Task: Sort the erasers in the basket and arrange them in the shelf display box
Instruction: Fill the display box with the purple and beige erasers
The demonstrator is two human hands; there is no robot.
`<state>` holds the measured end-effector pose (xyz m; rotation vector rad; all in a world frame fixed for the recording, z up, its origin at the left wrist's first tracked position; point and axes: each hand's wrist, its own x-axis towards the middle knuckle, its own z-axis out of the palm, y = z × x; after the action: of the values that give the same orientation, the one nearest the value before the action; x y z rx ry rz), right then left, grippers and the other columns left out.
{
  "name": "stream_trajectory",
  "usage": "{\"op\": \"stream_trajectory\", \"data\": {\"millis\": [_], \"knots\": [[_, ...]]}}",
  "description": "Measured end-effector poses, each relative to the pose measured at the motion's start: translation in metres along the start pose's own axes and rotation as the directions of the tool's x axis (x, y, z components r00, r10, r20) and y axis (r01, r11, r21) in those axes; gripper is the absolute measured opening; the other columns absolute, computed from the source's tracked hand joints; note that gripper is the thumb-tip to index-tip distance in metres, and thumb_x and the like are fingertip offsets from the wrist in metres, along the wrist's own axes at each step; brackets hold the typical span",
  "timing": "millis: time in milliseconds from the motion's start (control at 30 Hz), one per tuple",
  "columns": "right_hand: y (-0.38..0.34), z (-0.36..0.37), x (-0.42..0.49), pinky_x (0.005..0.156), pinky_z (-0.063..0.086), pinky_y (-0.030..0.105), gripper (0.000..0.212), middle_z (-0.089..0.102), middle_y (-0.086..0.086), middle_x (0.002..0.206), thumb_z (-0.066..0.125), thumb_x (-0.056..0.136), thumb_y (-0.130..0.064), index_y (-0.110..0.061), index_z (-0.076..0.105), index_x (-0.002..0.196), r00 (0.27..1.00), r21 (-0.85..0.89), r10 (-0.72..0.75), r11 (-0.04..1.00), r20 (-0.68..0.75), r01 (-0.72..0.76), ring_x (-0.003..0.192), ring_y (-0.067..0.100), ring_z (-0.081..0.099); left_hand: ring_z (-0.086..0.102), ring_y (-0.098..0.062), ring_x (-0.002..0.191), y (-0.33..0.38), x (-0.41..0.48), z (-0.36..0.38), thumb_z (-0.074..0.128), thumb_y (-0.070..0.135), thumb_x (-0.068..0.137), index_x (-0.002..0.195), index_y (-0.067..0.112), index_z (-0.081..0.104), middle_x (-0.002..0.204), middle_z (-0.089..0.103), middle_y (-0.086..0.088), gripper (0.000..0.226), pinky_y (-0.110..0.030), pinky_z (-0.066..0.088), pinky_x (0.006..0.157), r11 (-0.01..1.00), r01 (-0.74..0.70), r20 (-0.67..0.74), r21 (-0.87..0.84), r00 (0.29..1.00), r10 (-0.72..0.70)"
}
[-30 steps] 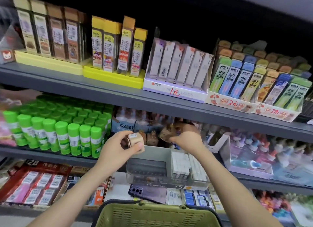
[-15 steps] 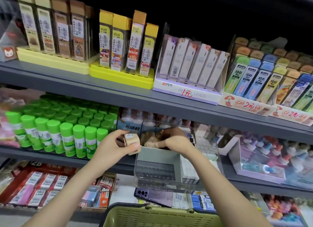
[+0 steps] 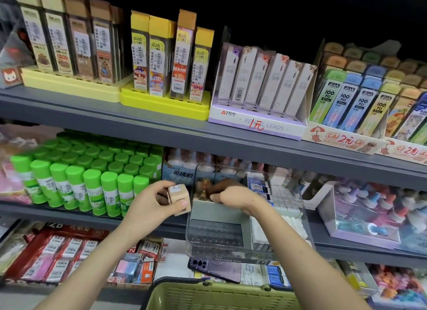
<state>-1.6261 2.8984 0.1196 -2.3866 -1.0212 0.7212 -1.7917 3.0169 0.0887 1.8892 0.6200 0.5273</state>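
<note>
Entering from the bottom edge, both bare forearms rise over the olive basket [image 3: 208, 296]. Only its rim and part of one wall show; the contents are cut off by the frame.

Left hand [image 3: 150, 208]: fingers and thumb curled round a beige boxed eraser [image 3: 179, 200], thumb on the front face, barcode label on top. It is held in the air just left of the clear display box [image 3: 208, 240]. A darker piece sits behind the eraser, mostly covered by the fingers; not identifiable.

Right hand [image 3: 235, 196]: wrist bent down, reaching over the box's front wall into its left compartment. The fingertips are hidden among small brown erasers [image 3: 204, 187]. A dark brown shape lies against the fingers; whether it is gripped cannot be told.

The display box sits on the middle shelf [image 3: 69, 211], its front past the shelf edge. White erasers [image 3: 286, 208] fill the right compartment, blurred through the plastic. A purple phone [image 3: 215, 269] lies below, partly covered by the box.

Green glue sticks [image 3: 92, 182] stand to the left. Pencil lead cases [image 3: 261, 85] line the upper shelf; the far right is cut off.
</note>
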Motion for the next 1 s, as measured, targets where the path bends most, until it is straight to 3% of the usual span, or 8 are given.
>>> {"op": "stream_trajectory", "data": {"millis": [133,267,400,467,633,800,933,1000], "knots": [[0.004,-0.003,-0.002,0.091,0.045,0.025,0.032,0.063,0.002,0.122,0.052,0.090,-0.005,-0.013,0.066,0.118,0.999,0.056,-0.025,0.998,-0.032,0.027,0.108,0.019,0.058,0.060,-0.011,0.088,0.006,-0.003,-0.001,0.077,0.020,0.075,0.100,0.033,0.057,0.096,0.062,0.007,0.035,-0.016,0.041,0.068,1.000,-0.012,-0.024,0.002,1.000,0.012],[0.008,-0.009,-0.021,0.075,0.055,0.020,0.026,0.068,0.004,0.105,0.052,0.090,-0.002,-0.011,0.066,0.111,0.979,0.321,-0.008,0.944,-0.205,0.075,0.079,0.017,0.065,0.060,-0.011,0.089,0.014,-0.005,-0.001,0.078,0.021,0.074,0.109,0.024,0.058,0.098,0.063,0.004,0.040,-0.016,0.044,0.070,0.997,0.017,-0.082,-0.081,0.996,-0.024],[0.005,-0.006,-0.056,0.072,0.053,0.019,0.026,0.070,-0.004,0.099,0.071,0.082,-0.014,-0.024,0.063,0.104,0.964,0.496,-0.163,0.832,-0.212,0.249,0.077,0.007,0.065,0.066,-0.017,0.090,0.031,-0.011,0.005,0.079,0.025,0.068,0.105,0.011,0.064,0.101,0.065,-0.010,0.042,-0.025,0.056,0.073,0.866,0.125,0.055,-0.484,0.992,-0.112],[0.002,0.005,-0.066,0.079,0.054,0.024,0.042,0.066,-0.009,0.109,0.078,0.074,-0.021,-0.030,0.060,0.112,0.934,0.390,-0.238,0.860,-0.265,0.329,0.088,0.005,0.064,0.069,-0.018,0.084,0.041,-0.015,0.011,0.069,0.021,0.074,0.106,0.002,0.063,0.101,0.067,-0.017,0.038,-0.027,0.058,0.071,0.776,0.193,0.134,-0.600,0.981,-0.140],[0.001,0.029,-0.076,0.074,0.048,0.020,0.038,0.063,-0.013,0.100,0.077,0.073,-0.031,-0.031,0.060,0.108,0.801,0.154,-0.342,0.871,-0.491,0.466,0.092,0.005,0.059,0.065,-0.015,0.062,0.054,-0.021,0.032,0.072,0.037,0.071,0.099,-0.002,0.057,0.083,0.068,-0.014,0.051,-0.024,0.053,0.053,0.822,0.254,0.125,-0.510,0.967,-0.221],[0.011,0.017,-0.088,0.077,0.054,0.029,0.019,0.069,-0.005,0.095,0.072,0.081,-0.016,-0.025,0.063,0.095,0.907,0.489,-0.206,0.787,-0.369,0.377,0.086,0.012,0.066,0.054,-0.014,0.063,0.056,-0.025,0.034,0.063,0.073,0.061,0.083,0.009,0.063,0.067,0.057,-0.001,0.068,-0.024,0.044,0.051,0.930,0.175,0.107,-0.322,0.983,-0.148],[0.019,0.002,-0.096,0.068,0.056,0.027,0.028,0.067,0.007,0.103,0.071,0.079,-0.005,-0.012,0.059,0.103,0.964,0.628,-0.157,0.734,-0.216,0.260,0.086,0.019,0.068,0.062,-0.017,0.075,0.058,-0.026,0.035,0.062,0.031,0.088,0.096,0.028,0.068,0.089,0.064,-0.009,0.011,-0.029,0.052,0.062,0.971,0.062,0.142,-0.232,0.989,-0.029],[0.019,-0.001,-0.099,0.063,0.050,0.018,0.033,0.066,0.004,0.098,0.073,0.077,-0.007,-0.016,0.058,0.105,0.961,0.519,-0.158,0.815,-0.227,0.256,0.076,0.006,0.063,0.064,-0.018,0.079,0.060,-0.028,0.038,0.053,0.009,0.093,0.101,0.023,0.068,0.097,0.066,-0.011,0.022,-0.027,0.054,0.062,0.959,0.068,0.204,-0.275,0.979,-0.011]]}}
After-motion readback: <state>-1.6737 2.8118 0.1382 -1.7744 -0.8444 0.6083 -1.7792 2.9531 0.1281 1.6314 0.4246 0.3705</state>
